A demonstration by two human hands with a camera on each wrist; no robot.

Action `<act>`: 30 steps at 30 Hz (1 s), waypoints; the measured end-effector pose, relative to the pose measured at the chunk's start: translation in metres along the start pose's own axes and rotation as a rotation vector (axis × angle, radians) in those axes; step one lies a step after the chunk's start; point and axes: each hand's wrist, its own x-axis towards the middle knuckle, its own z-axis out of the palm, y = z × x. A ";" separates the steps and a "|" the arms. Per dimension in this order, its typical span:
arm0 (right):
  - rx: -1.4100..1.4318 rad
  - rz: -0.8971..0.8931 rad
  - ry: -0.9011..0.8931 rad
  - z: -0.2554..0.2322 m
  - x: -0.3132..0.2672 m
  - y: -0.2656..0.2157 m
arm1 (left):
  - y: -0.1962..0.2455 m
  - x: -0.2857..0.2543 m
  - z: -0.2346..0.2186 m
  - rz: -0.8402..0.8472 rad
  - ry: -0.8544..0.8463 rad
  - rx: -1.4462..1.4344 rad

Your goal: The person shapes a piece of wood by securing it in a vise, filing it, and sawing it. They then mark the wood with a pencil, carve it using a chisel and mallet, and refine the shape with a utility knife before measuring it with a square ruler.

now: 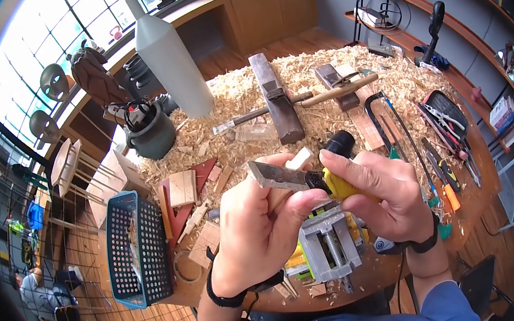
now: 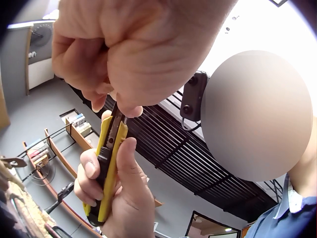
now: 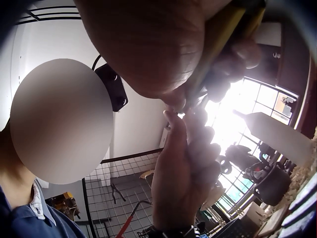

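Note:
My left hand (image 1: pixel 255 229) holds a small pale stick of wood (image 1: pixel 300 158) between thumb and fingers. Across that stick, in the head view, lies the flat grey blade (image 1: pixel 280 177) of a tool. Its yellow-and-black handle (image 2: pixel 110 171) is gripped by my right hand (image 1: pixel 383 194), the thumb along the handle's side. The two hands meet close together over a grey bench vise (image 1: pixel 332 246) near the table's front edge. In the left wrist view my left hand (image 2: pixel 133 44) covers most of the wood. Glare and shadow blur the contact in the right wrist view.
Wood shavings (image 1: pixel 231 91) cover the table's back, under wooden planes (image 1: pixel 277 105) and a mallet-like handled tool (image 1: pixel 344 92). Pliers (image 1: pixel 446 117) and other hand tools lie right. A blue perforated basket (image 1: pixel 138 248) and a dark pot (image 1: pixel 151 134) stand left, by wood offcuts (image 1: pixel 182 188).

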 end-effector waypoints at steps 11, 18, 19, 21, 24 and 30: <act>-0.390 -0.137 0.127 0.006 -0.002 0.002 | 0.003 -0.001 0.000 -0.164 -0.035 -0.005; -0.046 -0.015 0.037 0.006 -0.001 0.003 | 0.001 0.002 0.003 0.012 0.064 -0.001; -0.105 -0.039 0.060 0.007 -0.001 0.004 | 0.001 0.003 0.002 0.011 0.066 -0.001; -0.195 -0.077 0.085 0.009 -0.002 0.007 | 0.001 0.003 -0.001 -0.020 0.018 0.078; -0.326 -0.117 0.119 0.009 -0.002 0.007 | 0.010 0.002 -0.005 -0.175 -0.045 0.098; -0.082 -0.007 0.078 0.008 -0.002 0.003 | -0.002 0.004 0.005 0.000 0.079 -0.052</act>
